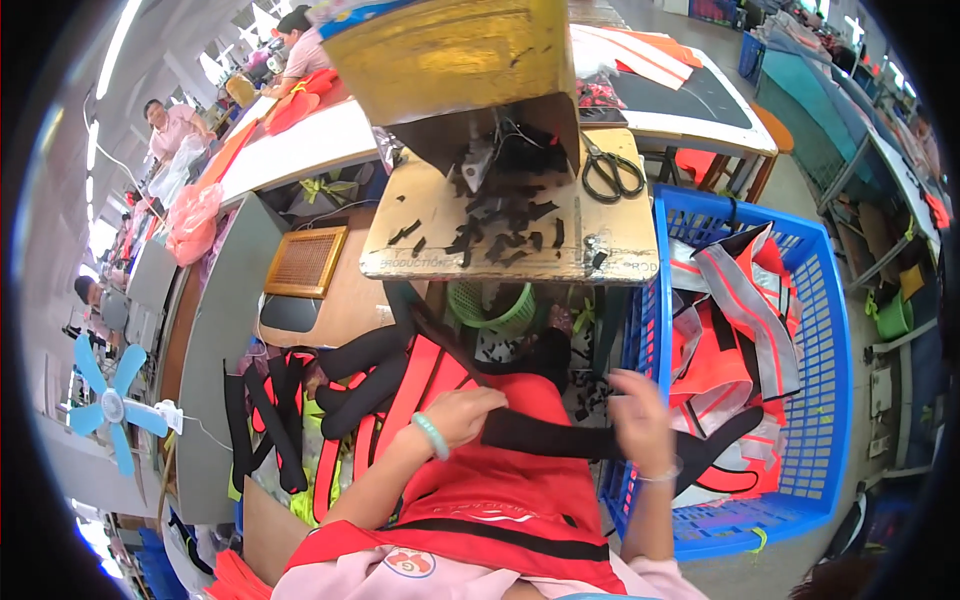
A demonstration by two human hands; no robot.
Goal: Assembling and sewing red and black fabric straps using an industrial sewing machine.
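Observation:
Over my lap stretches a black fabric strap (550,436), its right part trailing onto the blue basket. My left hand (462,415), with a pale green bracelet on the wrist, is closed on the strap's left end. Beside the strap's right half is my right hand (642,425), smeared by motion; its grip cannot be made out. A red apron (500,490) covers my lap. To the left lies a pile of black-ended red and black straps (345,400).
Ahead stands a small wooden worktable (400,255) with black scraps (485,230), black-handled scissors (612,175) and a yellow box (450,60). The blue basket (835,400) at right holds red and grey reflective pieces (745,310). Below sits a green basket (495,312); a blue fan (112,405) is far left.

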